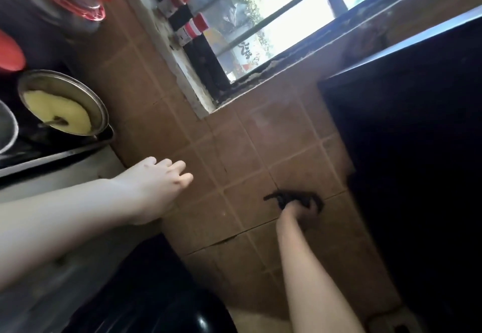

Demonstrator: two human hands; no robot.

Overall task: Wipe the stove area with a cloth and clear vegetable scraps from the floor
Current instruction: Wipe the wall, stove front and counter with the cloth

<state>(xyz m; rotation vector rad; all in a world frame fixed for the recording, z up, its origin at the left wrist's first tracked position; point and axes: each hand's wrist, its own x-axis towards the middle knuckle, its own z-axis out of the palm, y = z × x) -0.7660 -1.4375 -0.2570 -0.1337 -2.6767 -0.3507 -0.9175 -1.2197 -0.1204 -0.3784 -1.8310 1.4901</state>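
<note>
Right arm: I am reaching it low and forward along the brown tiled wall (260, 129), toward the dark recess (417, 176) on my right.
Right hand (300, 208): I am clenching it on the cloth; most of the hand is hidden behind the bunched fabric, so I cannot tell how the fingers are sitting.
Cloth (293, 198): dark and crumpled, it is pressing against the tile just beside the edge of the recess, with a loose tail sticking out to the left.
Doing it well: I judge I should be flattening the bunch so more fabric meets the tile, wiping in overlapping strokes along the grout lines, and tucking that tail in so it is not dragging dirt.
Left hand (159, 184): I am resting it loose and empty, fingers half curled, on the pale counter edge (109, 160) where it meets the tile; it is bracing my lean.
Stove (39, 155): it is sitting beyond my left hand, carrying a steel pot (101, 113) of yellow food with a spoon in it; I judge wide strokes there could knock it.
Window sill (195, 53): red-capped jars (194, 27) are standing farther up, well apart from the cloth.
Floor scraps: none are showing in this view.
</note>
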